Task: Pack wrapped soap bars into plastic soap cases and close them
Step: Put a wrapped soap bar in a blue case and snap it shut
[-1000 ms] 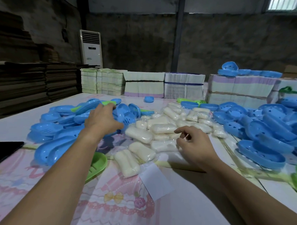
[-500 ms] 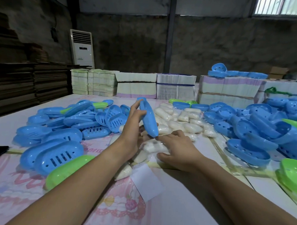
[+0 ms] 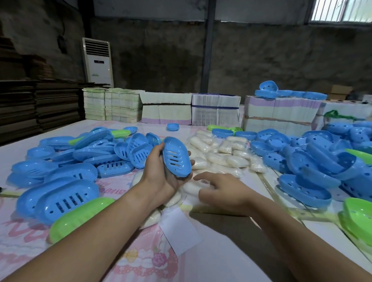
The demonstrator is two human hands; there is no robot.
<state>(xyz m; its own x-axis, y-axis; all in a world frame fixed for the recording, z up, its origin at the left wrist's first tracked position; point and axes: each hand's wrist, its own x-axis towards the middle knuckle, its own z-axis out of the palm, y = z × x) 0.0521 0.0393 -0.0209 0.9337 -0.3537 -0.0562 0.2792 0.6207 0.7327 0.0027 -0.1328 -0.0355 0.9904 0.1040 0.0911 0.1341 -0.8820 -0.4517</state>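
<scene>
The left hand (image 3: 158, 173) is cradling a blue case half (image 3: 176, 157) in its curled palm, hollow side tilted up toward the camera, probably to take a bar. The right hand (image 3: 219, 190) is lying low with fingers loosely spread, holding nothing, touching a wrapped soap bar (image 3: 192, 187) on the table (image 3: 229, 260). The case's long axis is running away from the person, leaning slightly left. More soap bars (image 3: 222, 155) are lying beyond, with blue halves (image 3: 84, 157) heaped on both sides within reach.

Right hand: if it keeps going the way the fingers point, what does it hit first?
The right hand points left, toward the left hand. First in line, probably, is a wrapped soap bar just under its fingertips; depth is unclear.
</scene>
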